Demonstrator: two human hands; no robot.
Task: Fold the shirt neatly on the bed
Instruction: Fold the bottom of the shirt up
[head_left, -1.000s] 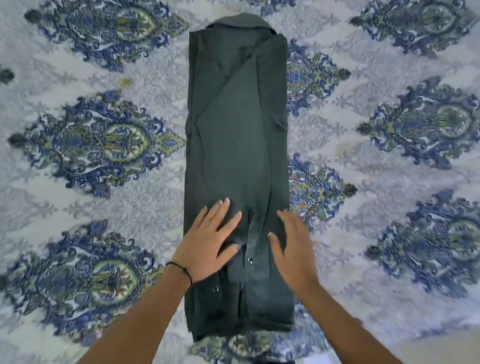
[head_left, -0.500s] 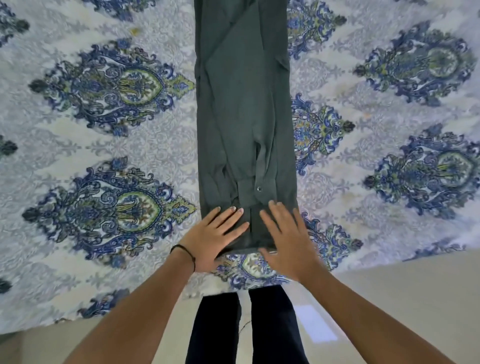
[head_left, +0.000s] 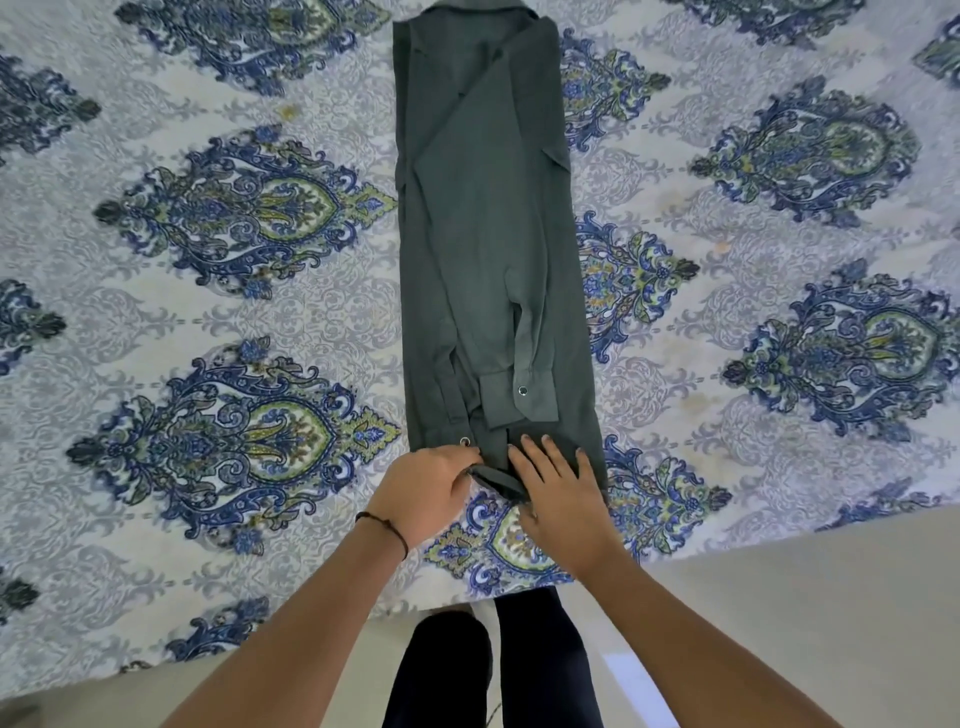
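Observation:
A dark green shirt (head_left: 483, 234) lies on the bed as a long narrow strip, collar at the far end, sleeves folded inward with a cuff and snap near the hem. My left hand (head_left: 423, 488) is at the hem's left corner, fingers curled round the lifted fabric edge. My right hand (head_left: 558, 486) lies on the hem's right part, fingers straight on the cloth, thumb at the raised edge.
The bedspread (head_left: 234, 291) is pale grey with blue and green paisley medallions. Its near edge (head_left: 727, 545) runs just behind my hands, with a light floor (head_left: 805, 623) below. My dark trouser legs (head_left: 493, 665) stand against the bed.
Both hands slid down the shirt from its lower middle to the hem. My left hand went from flat to curling round the hem edge, which is now lifted slightly.

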